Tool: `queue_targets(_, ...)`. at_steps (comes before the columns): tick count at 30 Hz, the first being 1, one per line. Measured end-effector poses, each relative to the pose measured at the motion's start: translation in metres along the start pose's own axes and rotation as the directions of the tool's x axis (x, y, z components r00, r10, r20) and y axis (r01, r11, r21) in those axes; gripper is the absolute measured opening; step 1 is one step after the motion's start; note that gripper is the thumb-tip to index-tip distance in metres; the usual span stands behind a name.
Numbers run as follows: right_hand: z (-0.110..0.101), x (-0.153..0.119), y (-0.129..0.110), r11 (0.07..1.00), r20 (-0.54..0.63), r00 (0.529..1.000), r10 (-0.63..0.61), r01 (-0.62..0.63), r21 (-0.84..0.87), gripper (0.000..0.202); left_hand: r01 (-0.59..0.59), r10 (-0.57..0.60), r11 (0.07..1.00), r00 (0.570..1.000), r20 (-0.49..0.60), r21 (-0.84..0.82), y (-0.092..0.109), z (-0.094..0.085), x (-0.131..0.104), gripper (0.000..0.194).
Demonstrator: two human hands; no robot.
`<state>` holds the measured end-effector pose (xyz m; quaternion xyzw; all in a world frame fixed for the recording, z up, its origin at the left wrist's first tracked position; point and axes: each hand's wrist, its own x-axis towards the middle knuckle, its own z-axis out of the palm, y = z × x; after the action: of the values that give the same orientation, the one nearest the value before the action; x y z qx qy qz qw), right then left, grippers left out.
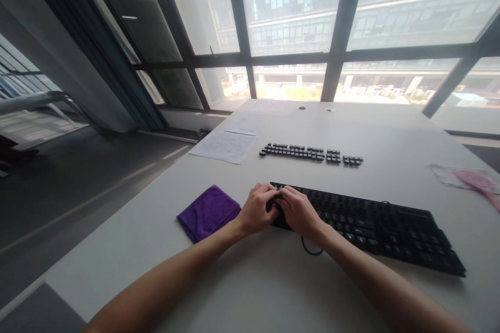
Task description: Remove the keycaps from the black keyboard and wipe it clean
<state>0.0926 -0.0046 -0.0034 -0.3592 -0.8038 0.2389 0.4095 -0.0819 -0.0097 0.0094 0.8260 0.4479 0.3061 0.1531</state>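
Note:
A black keyboard [363, 223] lies at a slant on the white table, and many of its keycaps look to be off in the upper and left part. At its left end, my left hand [255, 208] has its fingers bent and closed, with the thumb low over the keyboard. My right hand [299, 210] comes in from the right with thumb and fingers pinched, its fingertips close to those of the left. Whatever is between the fingertips is too small and covered to make out. Behind the keyboard, loose black keycaps [295, 152] lie sorted in rows and groups.
A folded purple cloth [210, 213] lies left of my left hand. Printed papers [226, 145] rest at the table's left edge. A clear bag with something pink [474, 179] is at the far right. A cable loop [311, 251] shows under the keyboard's front edge. Windows stand beyond.

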Motion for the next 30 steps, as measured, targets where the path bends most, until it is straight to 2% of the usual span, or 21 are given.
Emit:
queue_targets(5,-0.005,0.003,0.001,0.991,-0.062,0.992,0.107,-0.101,0.093,0.014,0.037,-0.037,0.999,0.999,0.016,-0.039,-0.001,0.004,0.000,0.008)
queue_targets(19,-0.007,0.005,0.002,0.969,-0.098,0.980,0.173,-0.152,0.194,0.020,0.051,-0.055,0.996,0.997,-0.049,-0.079,-0.007,0.013,0.002,0.005)
queue_targets(24,-0.008,0.006,0.001,0.962,-0.152,0.968,0.200,-0.164,0.218,0.019,0.050,-0.057,0.990,0.997,-0.048,-0.134,-0.002,0.012,0.002,0.013)
queue_targets(30,-0.009,0.005,0.000,0.955,-0.195,0.957,0.215,-0.165,0.247,0.018,-0.010,-0.007,0.985,0.995,-0.097,-0.174,0.002,0.005,0.001,0.017)
